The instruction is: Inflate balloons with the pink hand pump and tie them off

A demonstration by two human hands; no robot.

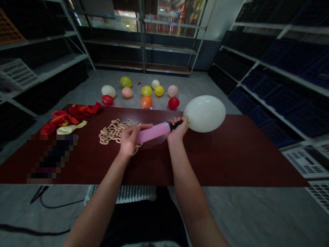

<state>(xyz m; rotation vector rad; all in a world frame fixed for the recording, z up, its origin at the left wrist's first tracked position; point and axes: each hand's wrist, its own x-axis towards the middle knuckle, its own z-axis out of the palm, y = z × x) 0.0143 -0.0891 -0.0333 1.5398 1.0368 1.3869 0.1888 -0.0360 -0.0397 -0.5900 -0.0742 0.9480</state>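
A pink hand balloon pump [156,131] lies slantwise between my hands, above the table. My left hand [129,139] grips its left end, with some fingers stretched along the barrel. My right hand [179,128] is closed round the black nozzle end, pinching the neck of an inflated white balloon [205,114] there. The balloon points out to the right over the tabletop. Beneath and beside my left hand lies a heap of beige, twisted long balloons or cords [111,132]; I cannot tell which.
On the dark red table [231,157], uninflated red and orange balloons [69,116] lie left, beside a pale yellow piece [72,128] and a blurred dark object [55,157]. Several inflated balloons [146,102] rest on the floor beyond. Shelves with crates [277,82] stand around.
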